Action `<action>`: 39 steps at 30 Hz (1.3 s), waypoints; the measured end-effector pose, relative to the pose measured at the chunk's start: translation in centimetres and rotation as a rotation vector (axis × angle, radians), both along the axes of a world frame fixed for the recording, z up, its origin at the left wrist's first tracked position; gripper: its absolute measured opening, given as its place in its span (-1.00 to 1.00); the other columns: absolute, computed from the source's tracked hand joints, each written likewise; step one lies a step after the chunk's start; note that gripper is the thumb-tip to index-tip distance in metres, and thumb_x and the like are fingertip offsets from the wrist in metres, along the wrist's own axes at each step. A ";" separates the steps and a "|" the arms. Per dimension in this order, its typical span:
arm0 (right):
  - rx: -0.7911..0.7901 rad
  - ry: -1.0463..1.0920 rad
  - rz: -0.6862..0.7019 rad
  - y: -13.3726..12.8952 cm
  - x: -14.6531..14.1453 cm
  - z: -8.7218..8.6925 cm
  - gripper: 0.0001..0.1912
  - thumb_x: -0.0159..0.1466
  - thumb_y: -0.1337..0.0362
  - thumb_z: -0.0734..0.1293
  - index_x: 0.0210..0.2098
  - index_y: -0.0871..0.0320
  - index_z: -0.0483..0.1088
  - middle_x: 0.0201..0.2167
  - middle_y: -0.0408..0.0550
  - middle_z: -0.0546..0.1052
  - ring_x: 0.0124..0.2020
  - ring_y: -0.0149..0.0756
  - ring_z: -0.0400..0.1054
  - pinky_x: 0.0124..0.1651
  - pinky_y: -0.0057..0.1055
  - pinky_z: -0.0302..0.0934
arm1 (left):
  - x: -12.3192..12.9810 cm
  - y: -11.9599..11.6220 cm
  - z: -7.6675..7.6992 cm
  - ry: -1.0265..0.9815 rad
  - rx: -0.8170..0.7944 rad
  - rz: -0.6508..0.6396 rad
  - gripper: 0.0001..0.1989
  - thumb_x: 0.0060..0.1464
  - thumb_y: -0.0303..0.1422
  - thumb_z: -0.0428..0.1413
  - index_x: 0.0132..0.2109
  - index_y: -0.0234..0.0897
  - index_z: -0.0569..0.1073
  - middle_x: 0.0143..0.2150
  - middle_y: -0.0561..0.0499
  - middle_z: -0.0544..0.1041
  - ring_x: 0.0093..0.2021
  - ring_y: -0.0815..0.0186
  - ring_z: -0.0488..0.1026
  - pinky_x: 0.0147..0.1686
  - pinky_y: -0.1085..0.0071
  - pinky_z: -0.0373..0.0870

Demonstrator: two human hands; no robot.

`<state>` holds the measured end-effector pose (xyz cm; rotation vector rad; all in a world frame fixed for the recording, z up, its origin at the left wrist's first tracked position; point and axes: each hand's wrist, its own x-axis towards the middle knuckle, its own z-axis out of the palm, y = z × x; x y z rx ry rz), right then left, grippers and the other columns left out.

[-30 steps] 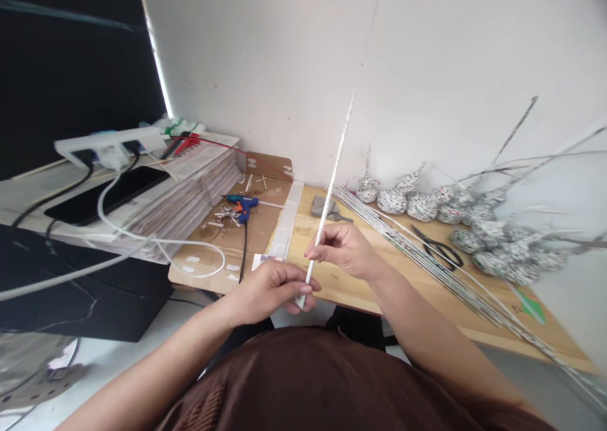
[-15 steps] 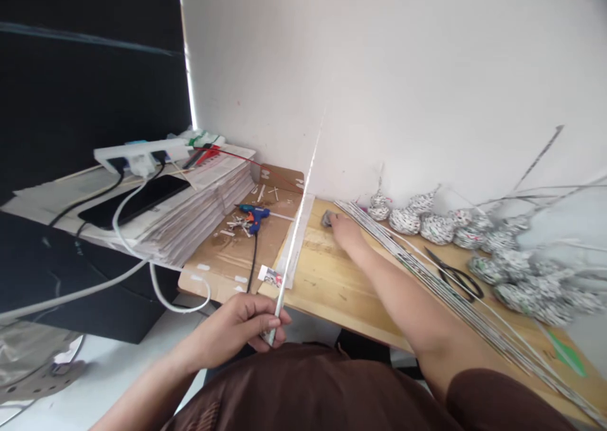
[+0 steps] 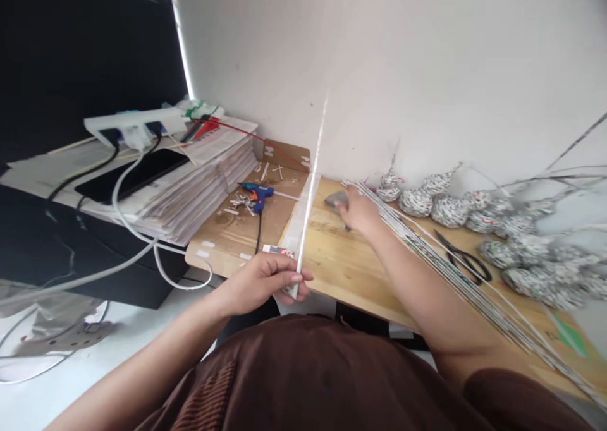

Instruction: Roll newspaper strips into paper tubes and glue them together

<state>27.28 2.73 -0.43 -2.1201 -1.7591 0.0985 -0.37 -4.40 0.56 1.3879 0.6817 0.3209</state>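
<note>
My left hand [image 3: 279, 278] is closed round the lower end of a long thin white rolled-paper stick [image 3: 310, 203], which points up and away in front of the wall. Over the far part of the wooden table, my right hand [image 3: 359, 210] reaches out with its thumb and fingers apart. A small grey piece [image 3: 336, 198], perhaps a cloth or sponge, lies at its fingertips; whether they touch it I cannot tell. Just right of that hand starts a bundle of long paper sticks [image 3: 417, 254] running toward the near right.
Several woven paper gourd shapes [image 3: 450, 211] line the wall, near black scissors [image 3: 462, 257]. On cardboard [image 3: 227, 235] lie a blue glue gun [image 3: 258, 195] and scraps. A paper stack [image 3: 208, 184] at left carries a phone [image 3: 133, 173] and a white power strip [image 3: 135, 127] with trailing cables.
The view has shifted. My right hand, earlier over the grey piece, is now to its right, with more of the piece showing. My left hand still holds the paper stick.
</note>
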 end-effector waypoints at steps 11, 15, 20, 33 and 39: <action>-0.047 1.099 0.713 -10.2 -5.2 11.5 -0.61 0.29 -0.02 0.23 -0.12 0.08 0.51 -0.41 -0.12 0.46 -0.41 -0.43 0.31 -0.43 -0.49 0.16 | 3.2 -1.0 8.8 -0.080 -0.018 -0.168 -0.73 0.06 -0.22 0.16 -0.15 -0.27 0.56 -0.29 -0.10 0.60 -0.26 0.20 0.55 -0.29 0.32 0.53; 0.023 1.123 0.659 -10.3 -5.1 11.9 -0.64 0.24 -0.03 0.28 -0.24 0.10 0.54 -0.41 -0.12 0.46 -0.42 -0.42 0.29 -0.45 -0.48 0.15 | 3.6 -1.7 9.7 -0.081 -0.020 -0.140 -0.73 0.04 -0.21 0.17 -0.15 -0.25 0.57 -0.30 -0.08 0.61 -0.28 0.20 0.56 -0.30 0.31 0.53; 0.011 1.186 0.609 -9.6 -4.8 9.2 -0.70 0.16 0.03 0.39 -0.38 0.16 0.54 -0.49 -0.11 0.45 -0.52 -0.47 0.21 -0.52 -0.49 0.07 | 3.7 -1.9 7.2 -0.053 -0.028 -0.119 -0.75 0.04 -0.25 0.18 -0.17 -0.30 0.57 -0.31 -0.07 0.60 -0.27 0.24 0.54 -0.27 0.32 0.53; -0.055 1.095 0.559 -10.4 -4.2 7.9 -0.76 0.06 0.15 0.48 -0.45 0.22 0.49 -0.59 -0.17 0.39 -0.56 -0.51 0.19 -0.55 -0.53 0.05 | 3.5 -2.1 3.3 0.010 0.023 -0.078 -0.73 0.05 -0.24 0.16 -0.19 -0.37 0.56 -0.27 -0.10 0.59 -0.24 0.26 0.52 -0.24 0.32 0.53; -0.160 1.077 0.643 -10.2 -4.1 7.1 -0.71 0.17 0.10 0.39 -0.24 0.19 0.53 -0.51 -0.11 0.44 -0.47 -0.47 0.26 -0.54 -0.53 0.04 | 3.3 -1.9 2.4 0.011 0.035 -0.097 -0.72 0.07 -0.24 0.14 -0.19 -0.37 0.55 -0.26 -0.10 0.59 -0.25 0.27 0.52 -0.24 0.32 0.52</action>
